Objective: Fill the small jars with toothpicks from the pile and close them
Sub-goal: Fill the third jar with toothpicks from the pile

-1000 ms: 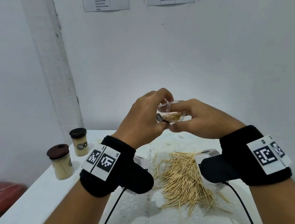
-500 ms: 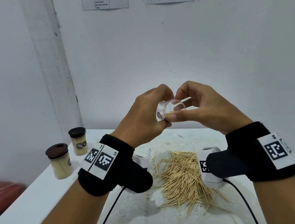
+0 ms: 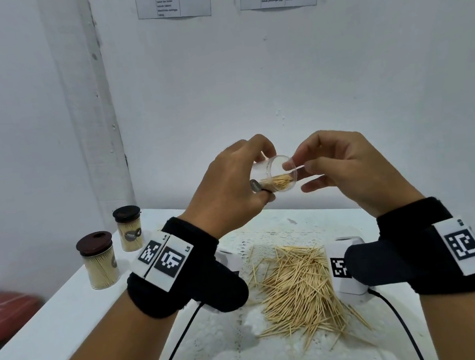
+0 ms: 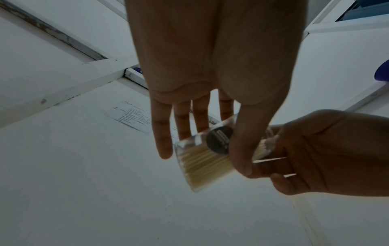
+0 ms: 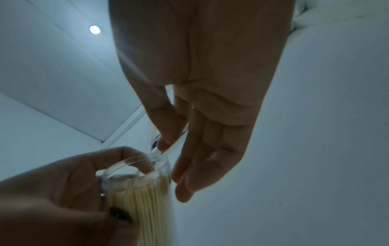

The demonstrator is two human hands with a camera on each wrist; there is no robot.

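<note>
Two hands meet in the air above the table (image 3: 51,322). The left hand (image 3: 226,193) wraps thumb and fingers round a clear open jar (image 3: 275,176), tilted on its side and part full of toothpicks. The right hand (image 3: 348,170) pinches what looks like a single toothpick at the jar's mouth, other fingers loosely spread. The toothpick pile (image 3: 300,287) lies mid-table; two lidded jars (image 3: 101,260) stand near the left edge.

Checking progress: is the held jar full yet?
Partly full: toothpicks fill only the lower side of the tilted, lidless jar.
</note>
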